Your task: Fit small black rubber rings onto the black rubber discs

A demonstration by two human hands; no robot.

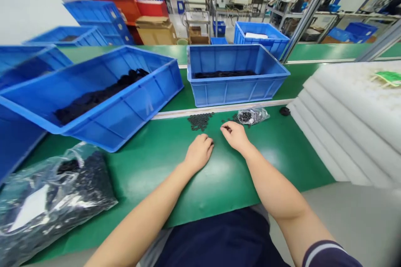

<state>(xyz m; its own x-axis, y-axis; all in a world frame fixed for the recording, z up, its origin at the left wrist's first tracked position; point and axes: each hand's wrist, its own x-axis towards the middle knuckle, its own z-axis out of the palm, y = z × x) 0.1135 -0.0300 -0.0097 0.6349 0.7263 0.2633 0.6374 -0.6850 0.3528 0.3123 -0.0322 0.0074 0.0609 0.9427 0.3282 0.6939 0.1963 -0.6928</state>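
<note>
My left hand (pixel 199 152) rests on the green table mat (pixel 216 192) with its fingers curled in. Whatever it holds, if anything, is hidden. Just beyond it lies a flat patch of small black ring-like pieces (pixel 199 121). To the right, my right hand (pixel 235 135) has thumb and fingers pinched together; what is between them is too small to make out. Behind that hand are a few more loose black pieces and a small clear plastic bag (pixel 257 115) with black pieces in it.
Two blue bins (pixel 233 91) (pixel 150 100) with black parts stand at the back and left. A large clear bag of black parts (pixel 78 192) lies front left. White foam sheets (pixel 354 121) are stacked at right, beside a round black piece (pixel 284 111).
</note>
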